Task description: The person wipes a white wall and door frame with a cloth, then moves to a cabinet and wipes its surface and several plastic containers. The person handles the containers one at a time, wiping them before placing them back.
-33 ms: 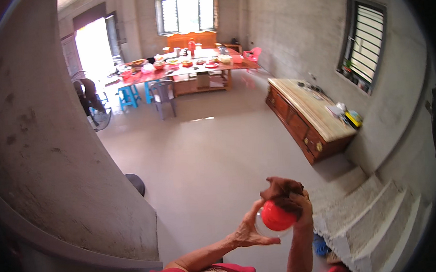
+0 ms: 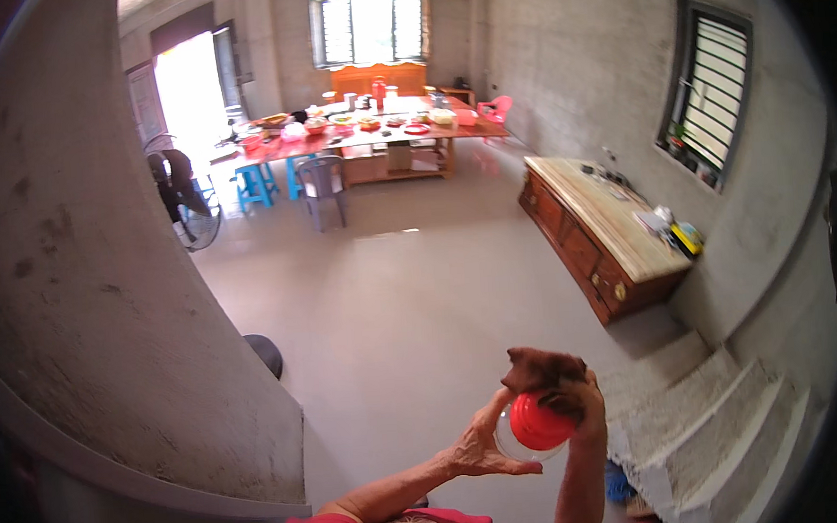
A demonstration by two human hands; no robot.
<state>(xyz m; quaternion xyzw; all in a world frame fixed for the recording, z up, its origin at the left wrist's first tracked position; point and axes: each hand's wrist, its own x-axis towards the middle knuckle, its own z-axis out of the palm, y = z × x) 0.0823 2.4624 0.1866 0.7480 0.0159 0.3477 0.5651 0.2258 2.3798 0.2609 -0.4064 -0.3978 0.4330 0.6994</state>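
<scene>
- Our left hand [image 2: 477, 448] cups the side of a clear jar [image 2: 508, 443], thumb below, fingers above.
- Our right hand [image 2: 589, 406] grasps a bunched brown cloth [image 2: 543, 369], against the upper right of the jar's red lid [image 2: 539, 426].
- Jar sits between both hands: just right of the left palm, left of the right hand; neither is clearly nearer. Lid faces up towards us, so the long axis seems to run roughly along our sight line; exact tilt we cannot tell.
- Jar's contents: hidden from us.
- Right of the hands, concrete steps [image 2: 721, 435]; beyond, a wooden cabinet [image 2: 578, 244].
- Far off, a table [image 2: 285, 152] bears bowls [image 2: 369, 124]; their fillings are too small to read.
</scene>
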